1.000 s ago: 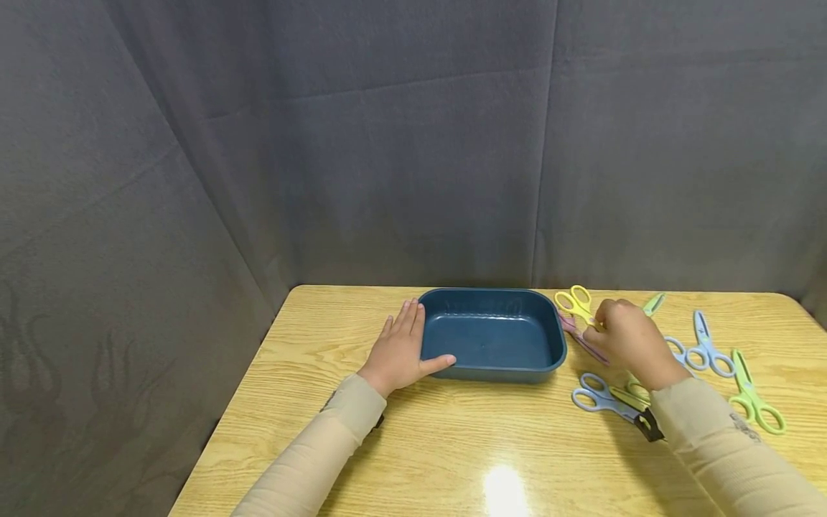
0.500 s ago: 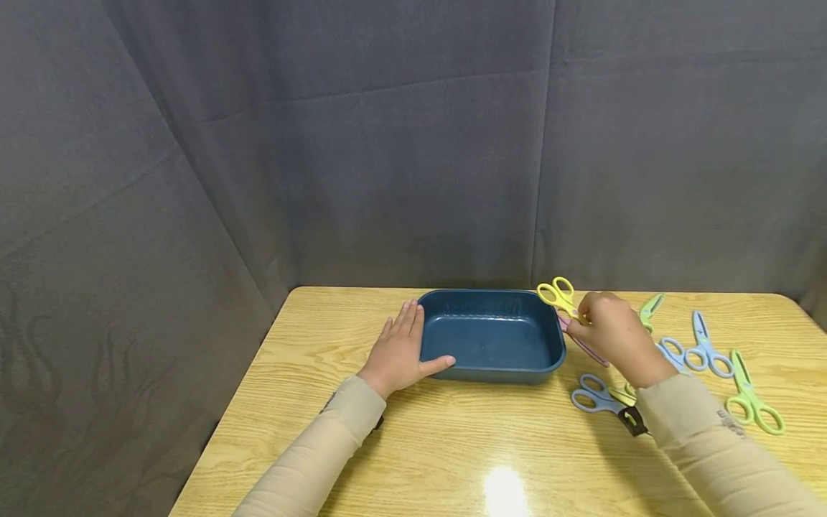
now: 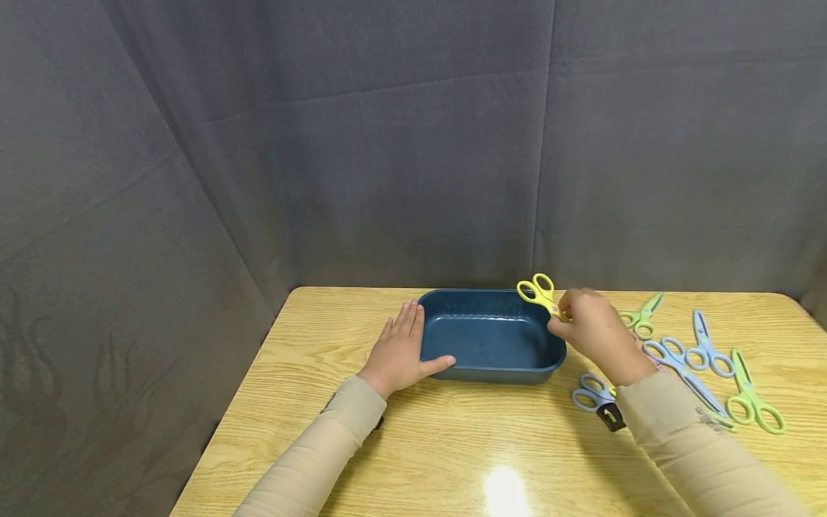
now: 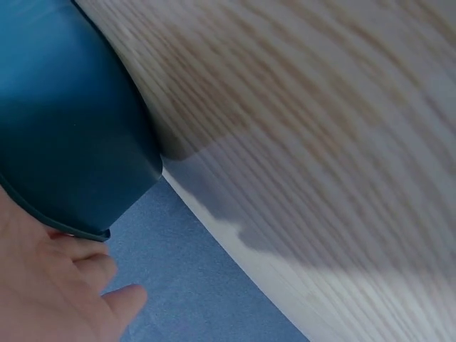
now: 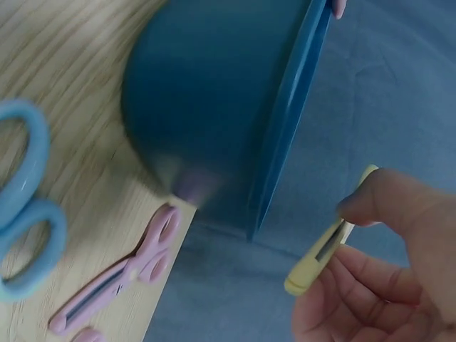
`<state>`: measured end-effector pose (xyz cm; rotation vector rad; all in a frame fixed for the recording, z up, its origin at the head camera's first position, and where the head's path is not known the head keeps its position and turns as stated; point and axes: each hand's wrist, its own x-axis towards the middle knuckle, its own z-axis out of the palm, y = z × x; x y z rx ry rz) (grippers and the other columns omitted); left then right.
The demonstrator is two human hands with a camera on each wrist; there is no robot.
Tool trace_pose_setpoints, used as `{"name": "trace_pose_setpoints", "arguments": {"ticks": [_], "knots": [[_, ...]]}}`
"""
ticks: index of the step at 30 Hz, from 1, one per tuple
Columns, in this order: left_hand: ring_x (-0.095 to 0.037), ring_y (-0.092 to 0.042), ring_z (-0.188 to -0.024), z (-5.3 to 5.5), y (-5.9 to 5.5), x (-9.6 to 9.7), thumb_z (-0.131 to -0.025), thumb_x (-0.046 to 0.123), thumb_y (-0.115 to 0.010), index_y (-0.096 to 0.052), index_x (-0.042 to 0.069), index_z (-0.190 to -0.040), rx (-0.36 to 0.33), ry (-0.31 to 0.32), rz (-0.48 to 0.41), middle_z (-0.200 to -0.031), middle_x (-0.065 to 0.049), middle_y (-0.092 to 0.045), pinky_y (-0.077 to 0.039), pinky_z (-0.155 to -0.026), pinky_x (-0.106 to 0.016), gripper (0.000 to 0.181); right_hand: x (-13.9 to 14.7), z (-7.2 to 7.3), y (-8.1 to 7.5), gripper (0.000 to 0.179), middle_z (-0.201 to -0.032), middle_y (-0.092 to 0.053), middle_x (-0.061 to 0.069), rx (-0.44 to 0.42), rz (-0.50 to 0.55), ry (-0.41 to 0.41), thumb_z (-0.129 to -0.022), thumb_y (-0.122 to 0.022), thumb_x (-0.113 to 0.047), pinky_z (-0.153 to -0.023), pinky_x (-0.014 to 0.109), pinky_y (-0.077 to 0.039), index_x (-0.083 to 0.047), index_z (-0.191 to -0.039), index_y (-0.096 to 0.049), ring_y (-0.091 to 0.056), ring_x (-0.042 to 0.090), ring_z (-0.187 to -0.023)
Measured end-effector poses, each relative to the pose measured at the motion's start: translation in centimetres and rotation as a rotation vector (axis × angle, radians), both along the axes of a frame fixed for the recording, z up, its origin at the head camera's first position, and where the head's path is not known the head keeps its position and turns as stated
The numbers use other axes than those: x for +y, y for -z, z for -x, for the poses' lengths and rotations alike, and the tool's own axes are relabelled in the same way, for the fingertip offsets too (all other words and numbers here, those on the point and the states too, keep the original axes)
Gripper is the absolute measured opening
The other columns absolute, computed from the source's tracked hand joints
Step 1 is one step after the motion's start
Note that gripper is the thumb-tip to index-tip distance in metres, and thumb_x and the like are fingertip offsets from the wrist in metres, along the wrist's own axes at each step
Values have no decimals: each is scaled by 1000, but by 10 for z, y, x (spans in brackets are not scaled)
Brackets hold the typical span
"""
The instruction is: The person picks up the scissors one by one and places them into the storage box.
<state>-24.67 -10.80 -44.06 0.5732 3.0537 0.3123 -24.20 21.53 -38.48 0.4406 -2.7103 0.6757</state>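
A dark blue rectangular tray (image 3: 484, 348) stands near the table's back edge. My left hand (image 3: 395, 353) rests against its left end, fingers straight along the rim and thumb spread over the front corner. Over the tray's right end, my right hand (image 3: 597, 336) pinches yellow scissors (image 3: 541, 296) by the blade part, their finger loops pointing up and left. The right wrist view shows the thumb and fingers on either side of the yellow blade cover (image 5: 306, 274). Below that hand, pink scissors (image 5: 117, 278) lie on the table beside the tray.
Right of the tray lie blue scissors (image 3: 688, 373), smaller blue ones (image 3: 707, 352), green scissors (image 3: 746, 398) and another green pair (image 3: 645, 319). Blue scissors with a black part (image 3: 591, 393) lie in front, partly under the right sleeve. A grey curtain (image 3: 413, 143) hangs behind the table.
My right hand has lifted the yellow scissors and carried them left, from beside the tray to above its right end. The left hand and the tray have stayed put.
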Motion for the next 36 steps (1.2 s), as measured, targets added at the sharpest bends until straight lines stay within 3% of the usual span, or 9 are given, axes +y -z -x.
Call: {"name": "trace_pose_setpoints", "arguments": {"ticks": [21,36], "knots": [[-27,-2,-156,1,2,0,-89,79,-50,-13,-1,-161,-5,-1,-26,-169,-14,-8,-10,-124,-47,114,-36,0,9,39,-62,-30,-2,-81,29,-3,-81,-72,-6,-52,30,-24,-12,-61,-40,-31,14,-56],[-26,-1,-156,2,4,-1,-88,80,-48,-11,0,-161,-7,3,-31,-169,-14,-5,-9,-124,-48,115,-42,-1,21,23,-68,-44,3,-117,-50,15,-85,-78,-12,-56,31,-32,-4,-76,-58,-42,18,-61]]}}
